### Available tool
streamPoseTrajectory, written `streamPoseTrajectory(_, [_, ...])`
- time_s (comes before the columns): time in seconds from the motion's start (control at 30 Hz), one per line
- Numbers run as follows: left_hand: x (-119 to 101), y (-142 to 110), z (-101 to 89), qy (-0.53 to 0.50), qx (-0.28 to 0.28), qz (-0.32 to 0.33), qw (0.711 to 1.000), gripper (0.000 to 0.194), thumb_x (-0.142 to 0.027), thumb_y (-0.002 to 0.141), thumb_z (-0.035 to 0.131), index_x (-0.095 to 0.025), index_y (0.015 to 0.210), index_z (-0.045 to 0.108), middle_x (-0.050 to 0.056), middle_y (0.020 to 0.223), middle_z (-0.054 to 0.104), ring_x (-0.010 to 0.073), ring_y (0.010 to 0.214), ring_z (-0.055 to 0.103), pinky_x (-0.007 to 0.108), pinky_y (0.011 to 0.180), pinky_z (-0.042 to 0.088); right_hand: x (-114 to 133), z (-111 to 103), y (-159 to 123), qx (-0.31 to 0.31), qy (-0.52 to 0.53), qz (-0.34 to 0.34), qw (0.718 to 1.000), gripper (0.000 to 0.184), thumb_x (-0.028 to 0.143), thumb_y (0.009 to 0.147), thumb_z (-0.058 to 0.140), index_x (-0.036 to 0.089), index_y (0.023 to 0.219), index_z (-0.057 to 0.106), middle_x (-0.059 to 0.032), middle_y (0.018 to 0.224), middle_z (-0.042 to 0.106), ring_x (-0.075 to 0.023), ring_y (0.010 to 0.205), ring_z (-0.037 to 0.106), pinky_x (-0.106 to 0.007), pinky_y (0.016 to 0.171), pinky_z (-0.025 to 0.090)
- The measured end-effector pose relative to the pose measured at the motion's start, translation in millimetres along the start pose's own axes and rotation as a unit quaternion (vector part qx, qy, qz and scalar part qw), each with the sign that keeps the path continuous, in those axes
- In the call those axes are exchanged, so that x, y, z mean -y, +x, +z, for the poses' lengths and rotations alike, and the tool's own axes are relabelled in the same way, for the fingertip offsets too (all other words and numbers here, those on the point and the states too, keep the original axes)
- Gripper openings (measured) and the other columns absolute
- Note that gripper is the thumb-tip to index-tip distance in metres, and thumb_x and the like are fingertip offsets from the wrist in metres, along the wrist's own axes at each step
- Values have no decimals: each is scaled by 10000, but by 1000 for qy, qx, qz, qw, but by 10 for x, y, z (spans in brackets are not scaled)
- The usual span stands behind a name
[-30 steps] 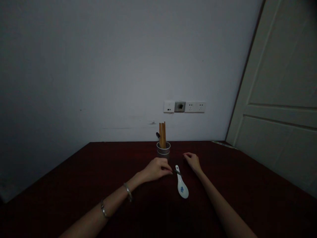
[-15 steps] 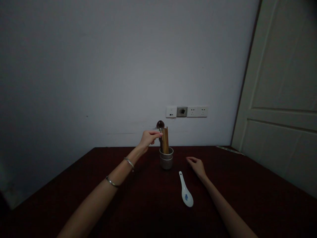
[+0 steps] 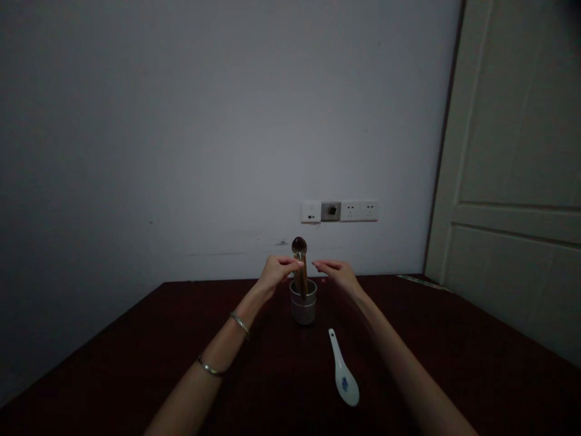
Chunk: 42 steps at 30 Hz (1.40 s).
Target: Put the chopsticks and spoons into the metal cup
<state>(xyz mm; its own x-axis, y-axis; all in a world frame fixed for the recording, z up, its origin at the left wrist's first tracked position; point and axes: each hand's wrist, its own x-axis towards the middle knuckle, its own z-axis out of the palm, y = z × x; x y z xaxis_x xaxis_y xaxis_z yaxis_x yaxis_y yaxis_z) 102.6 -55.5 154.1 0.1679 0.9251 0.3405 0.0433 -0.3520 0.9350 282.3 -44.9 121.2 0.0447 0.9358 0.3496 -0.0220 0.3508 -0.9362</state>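
Dark red wood makes up the table (image 3: 136, 357), and on it, toward the far edge, we see one small metal cup (image 3: 303, 306) holding a bundle of wooden chopsticks (image 3: 302, 280) too tightly packed to count. One metal spoon (image 3: 299, 247) stands upright above the cup, its bowl uppermost, and our left hand (image 3: 276, 272) pinches its handle between thumb and fingertips. Our right hand (image 3: 338, 274) hovers just right of the cup with fingers loosely spread, holding nothing; whether it touches the chopsticks we cannot tell. The chopsticks crowd the cup right beside the spoon's handle. One white ceramic spoon (image 3: 344, 375) with a blue mark lies flat on the near side, apart from the cup. Two bracelets (image 3: 239, 323) circle the left forearm. Behind, on the wall, runs one row of sockets (image 3: 339, 211); one door (image 3: 517, 181) stands at the right.
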Motion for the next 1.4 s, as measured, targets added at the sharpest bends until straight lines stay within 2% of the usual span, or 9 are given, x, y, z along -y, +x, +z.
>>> streamPoseTrajectory(0.1, [-28,-46,15,-25,1,-7,1000,308,-374,531,751,-98,655,696,-42,442,467,25,394,286,201,411,185,126,88,-1,49,18,18,998,319,410,573,726,163,773,730,-69,832,699,-184,772,605,-245,554,463])
streamPoseTrajectory(0.37, [38,-26,-8,-46,-4,-12,999,267,-351,543,754,-108,634,689,-44,436,465,22,390,275,200,408,167,161,105,53,141,-23,27,989,303,397,583,725,136,737,733,-36,645,660,-96,543,499,-233,503,372])
streamPoseTrajectory(0.63, [23,0,14,-67,-7,-19,998,215,-301,541,750,-110,602,672,-44,431,470,18,379,286,191,396,175,258,88,21,204,-113,-1,973,315,421,637,684,141,773,730,-13,593,626,-95,529,471,-238,511,349])
streamPoseTrajectory(0.87, [15,-34,61,-76,-6,-31,997,216,-288,525,763,-108,613,681,-28,456,509,22,392,316,187,403,207,213,68,68,219,-142,-30,965,292,398,649,679,143,785,723,-19,639,654,-105,560,507,-239,535,362])
streamPoseTrajectory(1.1, [29,-31,63,-77,-8,-38,996,242,-308,506,775,-110,601,673,-37,449,497,17,380,299,191,396,188,157,86,108,209,-162,-54,963,270,387,657,673,160,790,731,-31,707,687,-140,641,569,-273,635,418])
streamPoseTrajectory(1.4, [81,-21,71,-77,-5,-37,996,284,-346,528,771,-107,650,679,-50,450,457,21,392,296,195,408,196,196,101,82,183,-153,-60,969,289,381,639,683,141,792,731,-49,740,702,-154,667,587,-283,654,430])
